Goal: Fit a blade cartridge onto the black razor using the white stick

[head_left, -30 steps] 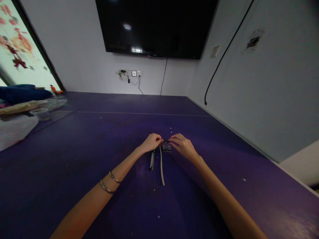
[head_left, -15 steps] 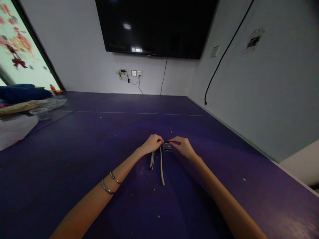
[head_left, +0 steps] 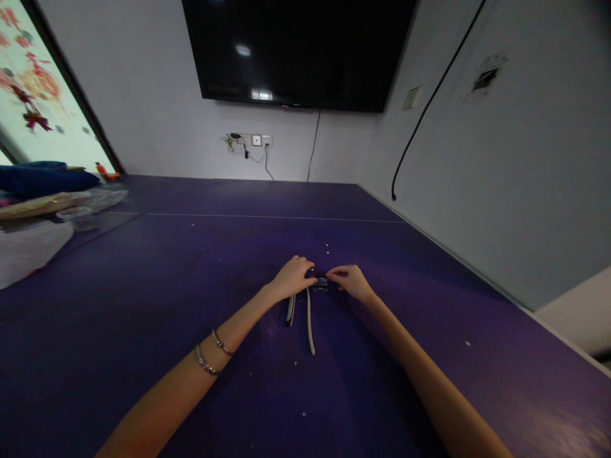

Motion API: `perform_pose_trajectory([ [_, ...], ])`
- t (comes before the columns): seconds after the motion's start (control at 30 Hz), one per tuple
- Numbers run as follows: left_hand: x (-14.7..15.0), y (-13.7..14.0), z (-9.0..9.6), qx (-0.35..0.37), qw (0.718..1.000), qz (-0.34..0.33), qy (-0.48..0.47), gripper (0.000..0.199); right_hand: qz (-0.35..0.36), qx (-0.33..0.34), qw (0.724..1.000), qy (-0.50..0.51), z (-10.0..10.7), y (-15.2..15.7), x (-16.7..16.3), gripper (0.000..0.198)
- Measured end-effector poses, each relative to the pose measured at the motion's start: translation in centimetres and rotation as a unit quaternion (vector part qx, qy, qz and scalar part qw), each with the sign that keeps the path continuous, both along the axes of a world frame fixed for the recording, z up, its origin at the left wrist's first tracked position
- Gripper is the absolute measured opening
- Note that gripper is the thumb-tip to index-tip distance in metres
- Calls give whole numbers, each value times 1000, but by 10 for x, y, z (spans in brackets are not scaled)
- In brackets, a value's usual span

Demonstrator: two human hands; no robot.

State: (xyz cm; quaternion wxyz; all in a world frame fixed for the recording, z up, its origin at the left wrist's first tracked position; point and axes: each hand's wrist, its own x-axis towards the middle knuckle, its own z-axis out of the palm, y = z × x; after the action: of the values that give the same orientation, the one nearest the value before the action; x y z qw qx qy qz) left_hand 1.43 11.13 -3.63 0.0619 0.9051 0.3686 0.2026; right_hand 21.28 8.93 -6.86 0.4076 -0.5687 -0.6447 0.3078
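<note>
A small dark rectangular block (head_left: 321, 284) with lighter marks lies on the purple surface between my hands; its exact kind is too small to tell. My left hand (head_left: 293, 277) is at its left side, thumb and forefinger apart, thumb tip close to its edge. At its upper right corner, my right hand (head_left: 351, 280) has thumb and forefinger pressed together; what is in the pinch cannot be made out. A pale flat strip (head_left: 310, 324) runs toward me from beside the block. Left of it, partly under my left hand, lies a folded pale and black strip (head_left: 291, 310).
The purple surface (head_left: 214, 254) reaches the far wall and carries several small white specks. Bags and folded cloth (head_left: 42, 191) are piled at the left. A black cable (head_left: 429, 105) hangs along the right wall, and a large television (head_left: 300, 51) is mounted ahead.
The left fingers have come out of their pinch at the block's top edge and spread. My right fingertips have shifted slightly, still together. The block and strips stay about where they were.
</note>
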Motion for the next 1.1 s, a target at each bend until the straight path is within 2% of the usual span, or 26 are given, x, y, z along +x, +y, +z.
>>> perform_pose_trajectory([
  [0.07, 1, -3, -1, 20, 999, -7, 32, 42, 4, 8, 1000, -19, -5, 2, 0, 23],
  [0.17, 3, -7, -3, 19, 998, -17, 58, 46, 28, 54, 997, -42, -8, 3, 0, 20],
  [0.3, 6, -10, -9, 15, 997, -12, 78, 47, 59, 108, 990, -73, -9, 4, 0, 15],
  [0.73, 10, -10, -19, 33, 996, -12, 81, 40, 74, 183, 965, -172, -13, 2, -1, 11],
  [1.1, 10, -12, -18, 16, 997, -15, 74, 36, 102, 171, 961, -191, -6, 1, -1, 12],
])
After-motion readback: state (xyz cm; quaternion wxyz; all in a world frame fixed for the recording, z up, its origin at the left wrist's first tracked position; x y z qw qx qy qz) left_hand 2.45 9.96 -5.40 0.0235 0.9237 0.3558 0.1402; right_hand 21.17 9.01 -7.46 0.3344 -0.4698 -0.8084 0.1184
